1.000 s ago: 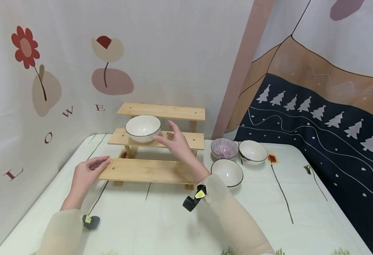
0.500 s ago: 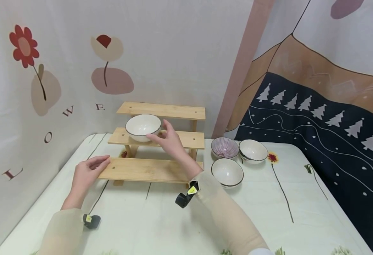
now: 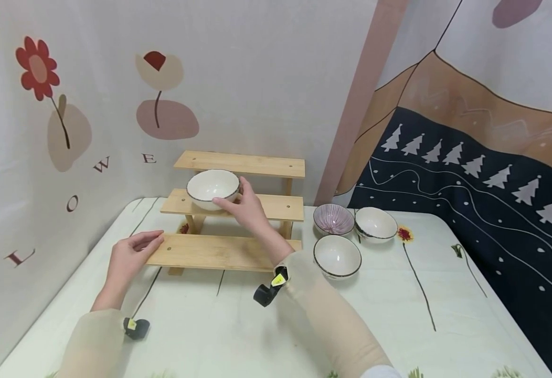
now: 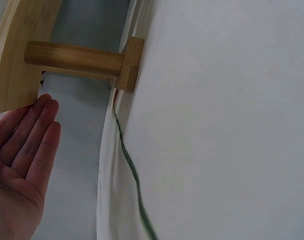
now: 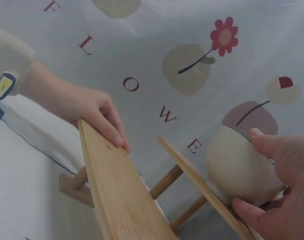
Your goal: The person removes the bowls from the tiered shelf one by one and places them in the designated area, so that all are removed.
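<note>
A white bowl with a dark rim (image 3: 212,190) stands at the left of the middle step of a three-step wooden display stand (image 3: 219,253). My right hand (image 3: 250,211) grips the bowl's right side, the thumb at its front near the rim and fingers round the far side. In the right wrist view, fingertips also lie low on the bowl (image 5: 237,167), close to the step. My left hand (image 3: 127,258) holds the left end of the lowest step, thumb above; in the left wrist view its fingers (image 4: 39,145) stretch nearly straight to the board's end.
Right of the stand, on the pale floral cloth (image 3: 200,331), stand a purple-striped bowl (image 3: 333,219) and two white bowls, one behind (image 3: 376,224) and one in front (image 3: 337,256). A printed fabric backdrop (image 3: 266,79) rises right behind the stand.
My right hand has moved left from beside the bowl and now grips its right side. The bowl stays on the middle step. My left hand has kept its place.
</note>
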Motion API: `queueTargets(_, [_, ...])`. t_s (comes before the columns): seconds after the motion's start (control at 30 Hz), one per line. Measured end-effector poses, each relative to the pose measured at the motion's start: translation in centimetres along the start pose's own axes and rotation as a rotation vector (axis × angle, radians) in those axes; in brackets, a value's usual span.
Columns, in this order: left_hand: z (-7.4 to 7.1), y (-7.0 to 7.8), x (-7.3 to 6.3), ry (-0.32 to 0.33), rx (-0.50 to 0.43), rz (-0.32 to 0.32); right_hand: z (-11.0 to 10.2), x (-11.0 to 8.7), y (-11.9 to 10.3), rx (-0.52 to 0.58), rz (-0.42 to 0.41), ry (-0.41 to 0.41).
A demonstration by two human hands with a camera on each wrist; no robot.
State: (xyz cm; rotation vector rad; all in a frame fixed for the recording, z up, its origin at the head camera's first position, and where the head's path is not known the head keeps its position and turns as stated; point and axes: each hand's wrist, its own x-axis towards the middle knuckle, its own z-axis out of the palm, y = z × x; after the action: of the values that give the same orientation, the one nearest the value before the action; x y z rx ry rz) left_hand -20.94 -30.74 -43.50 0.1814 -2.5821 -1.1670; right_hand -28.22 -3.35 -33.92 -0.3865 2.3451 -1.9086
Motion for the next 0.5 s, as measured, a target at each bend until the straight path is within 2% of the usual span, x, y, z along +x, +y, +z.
queueTargets(0.23, [-0.01,0.06,0.00,-0.002,0.005,-0.008,0.15,-0.04,-0.02,0.026,0.024,0.012])
queueTargets(0.5, [0.06,0.03,-0.03,-0.007,0.001,-0.010,0.54,-0.06,-0.23,0.243,0.090,0.002])
